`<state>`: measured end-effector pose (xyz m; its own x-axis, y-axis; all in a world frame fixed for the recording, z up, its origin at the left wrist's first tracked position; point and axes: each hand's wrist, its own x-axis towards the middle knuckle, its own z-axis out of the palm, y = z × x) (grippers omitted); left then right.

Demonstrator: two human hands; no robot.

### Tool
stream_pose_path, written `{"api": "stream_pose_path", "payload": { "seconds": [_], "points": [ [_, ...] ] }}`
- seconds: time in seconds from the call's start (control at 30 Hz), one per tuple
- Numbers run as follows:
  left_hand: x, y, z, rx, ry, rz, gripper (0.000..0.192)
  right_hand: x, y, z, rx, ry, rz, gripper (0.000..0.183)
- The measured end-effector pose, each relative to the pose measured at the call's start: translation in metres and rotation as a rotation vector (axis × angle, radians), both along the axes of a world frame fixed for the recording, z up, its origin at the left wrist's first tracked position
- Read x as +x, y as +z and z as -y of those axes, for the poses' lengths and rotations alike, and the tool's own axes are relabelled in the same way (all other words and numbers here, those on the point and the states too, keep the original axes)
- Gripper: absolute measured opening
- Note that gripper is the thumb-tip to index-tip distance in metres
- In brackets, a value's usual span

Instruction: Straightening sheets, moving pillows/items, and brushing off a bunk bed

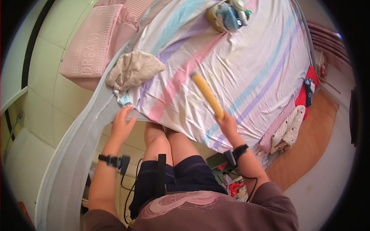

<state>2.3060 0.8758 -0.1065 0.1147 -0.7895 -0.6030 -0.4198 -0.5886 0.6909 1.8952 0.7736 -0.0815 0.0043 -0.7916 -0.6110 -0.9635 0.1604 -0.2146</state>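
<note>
In the head view my right hand (227,126) grips one end of a yellow rod-like handle (207,95), which points up and left over the striped bed sheet (199,115); its far end is dark and blurred. Spread fingers of my left hand (122,121) hover at the sheet's near left corner, with nothing held. Just beyond that hand, a light blue piece of cloth (125,99) sticks out from under a crumpled beige cloth (134,69).
A basket (215,18) of bottles stands at the sheet's far side. Grey mesh netting (75,138) curves along the left. Beyond it sits a pink quilted bag (89,43) on the tiled floor. Folded spotted fabric (289,127) and a red cloth (310,76) lie at the right edge.
</note>
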Motion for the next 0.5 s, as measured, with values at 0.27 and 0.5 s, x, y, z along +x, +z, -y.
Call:
{"api": "stream_pose_path", "payload": {
  "seconds": [0.27,0.5],
  "points": [
    [0.11,0.064,-0.301,0.569,0.837,-0.201,0.013,-0.157,0.052,-0.204,0.348,-0.865,-0.16,0.025],
    [0.248,0.164,-0.47,0.613,1.605,-0.244,0.036,-0.183,0.108,-0.303,0.326,-1.298,0.236,0.016]
  ]
}}
